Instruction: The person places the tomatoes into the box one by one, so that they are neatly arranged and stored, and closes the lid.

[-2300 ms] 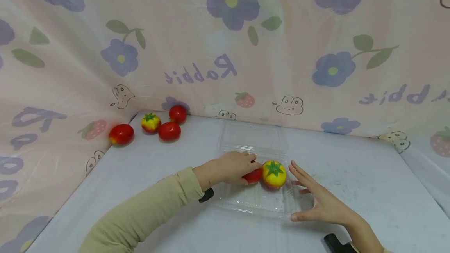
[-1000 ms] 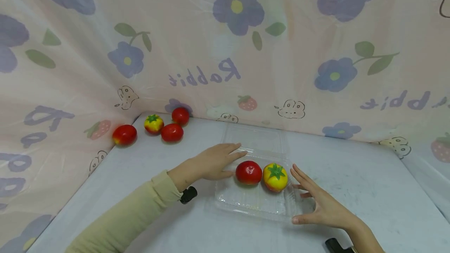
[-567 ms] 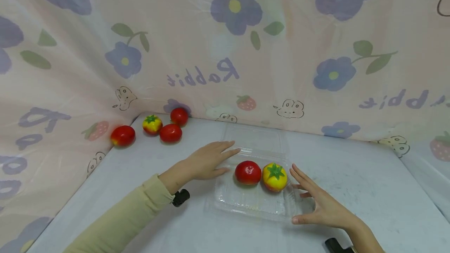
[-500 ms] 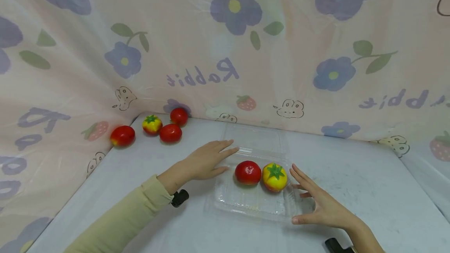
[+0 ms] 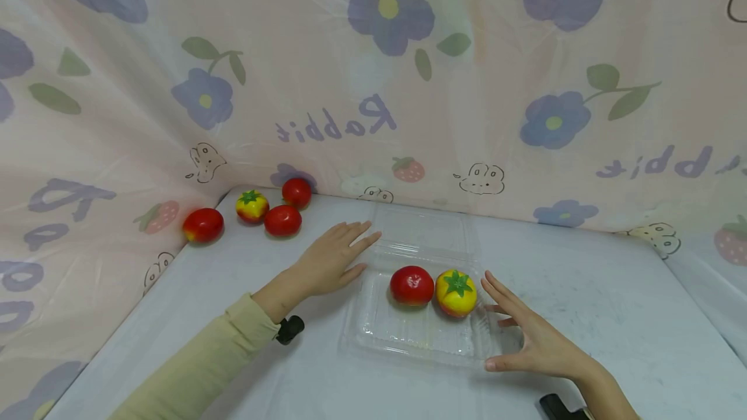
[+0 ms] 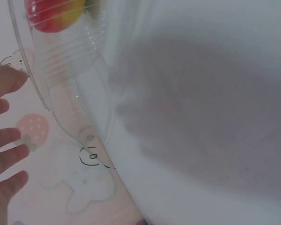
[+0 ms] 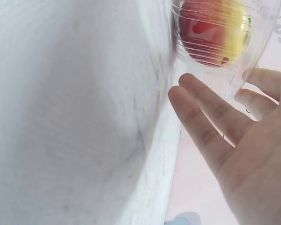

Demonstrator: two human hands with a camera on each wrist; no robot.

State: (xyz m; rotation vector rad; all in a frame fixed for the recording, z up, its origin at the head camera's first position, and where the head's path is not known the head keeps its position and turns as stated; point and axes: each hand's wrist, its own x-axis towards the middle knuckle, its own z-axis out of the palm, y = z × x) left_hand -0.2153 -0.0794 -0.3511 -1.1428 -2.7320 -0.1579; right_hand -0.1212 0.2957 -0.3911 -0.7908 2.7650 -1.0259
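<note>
Two fruits sit in the clear box (image 5: 408, 334): the red fruit (image 5: 411, 286) in its left half, the yellow fruit (image 5: 456, 293) nearer its right wall, green top up. They're just beside each other; can't tell if touching.

Change: the left hand (image 5: 323, 261) is off the red fruit. In the earliest head view it covers it; now it's out past the box's left edge, near the lid (image 5: 420, 229), which lies folded back behind the box. Fingers spread, nothing held; contact with the rim can't be told. The red fruit stays put without the hand, so that placement looks done, in my judgement.

The right hand (image 5: 537, 336) barely shifts: right of the box, thumb apart from the fingers, gripping nothing. Fingertips are close to the wall; touching or not is unclear.

Left of the box and farther back on the desk (image 5: 583, 303), same spots as before: far-left fruit (image 5: 203, 225), green-topped fruit (image 5: 252, 207), front fruit (image 5: 283, 221), back fruit (image 5: 296, 193). Both boxed fruits look round enough to roll if the box gets bumped.
</note>
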